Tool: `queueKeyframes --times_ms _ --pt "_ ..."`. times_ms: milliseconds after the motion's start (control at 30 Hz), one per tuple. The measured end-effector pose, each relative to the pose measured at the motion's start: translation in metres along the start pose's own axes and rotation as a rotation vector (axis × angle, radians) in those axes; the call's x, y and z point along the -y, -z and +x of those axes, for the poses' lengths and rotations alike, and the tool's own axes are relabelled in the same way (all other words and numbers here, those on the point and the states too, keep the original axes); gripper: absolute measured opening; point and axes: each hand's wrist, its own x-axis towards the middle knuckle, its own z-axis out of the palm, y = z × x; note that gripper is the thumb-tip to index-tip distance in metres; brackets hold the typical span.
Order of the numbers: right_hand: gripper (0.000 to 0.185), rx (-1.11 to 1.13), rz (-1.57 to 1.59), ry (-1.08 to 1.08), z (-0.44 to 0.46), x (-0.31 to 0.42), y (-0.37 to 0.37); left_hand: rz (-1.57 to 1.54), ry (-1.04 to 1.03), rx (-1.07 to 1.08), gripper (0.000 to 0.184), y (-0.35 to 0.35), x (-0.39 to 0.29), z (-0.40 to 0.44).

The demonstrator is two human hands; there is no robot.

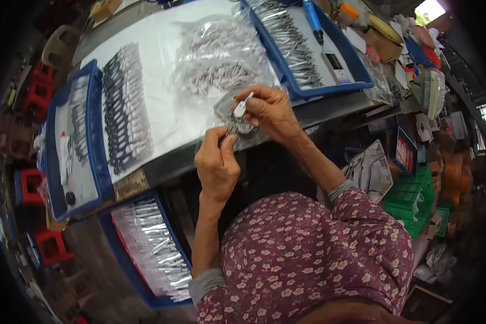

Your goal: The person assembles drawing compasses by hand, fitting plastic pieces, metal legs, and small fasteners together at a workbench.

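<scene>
My right hand (274,114) pinches a small white part (240,109) between thumb and fingers, above the table's front edge. Just below and to the left, my left hand (217,159) is closed in a pinch on a thin metal piece (231,129), its tip close to the white part. Fingers hide much of both pieces. Behind the hands, a clear plastic bag (221,75) holds many small white parts. To the left lies a row of slim metal tools (125,108) with dark, oval-looking handles and pale ends.
Blue trays stand on the table at left (95,156) and right (329,90); the right one holds metal pieces, a blue pen-like tool (313,19) and a small display device (335,65). Below left is another blue tray (110,237) of metal pieces. A green crate (416,197) sits right.
</scene>
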Motion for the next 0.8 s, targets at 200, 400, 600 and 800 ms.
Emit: queueKeyframes --times_ms 200,400,600,800 --pt "0.025 0.029 0.018 0.009 0.001 -0.005 0.003 0.031 0.014 -0.015 0.005 0.000 0.005 0.001" --pt "0.025 0.018 0.033 -0.020 0.000 -0.011 0.004 0.014 0.033 -0.010 0.005 0.000 0.006 0.002" --pt "0.026 0.016 0.056 -0.038 -0.002 -0.014 0.003 0.014 0.058 0.014 0.009 -0.002 0.009 0.002" --pt "0.025 -0.004 0.069 -0.058 -0.004 -0.015 0.001 0.029 0.063 0.021 0.010 -0.003 0.009 0.002"
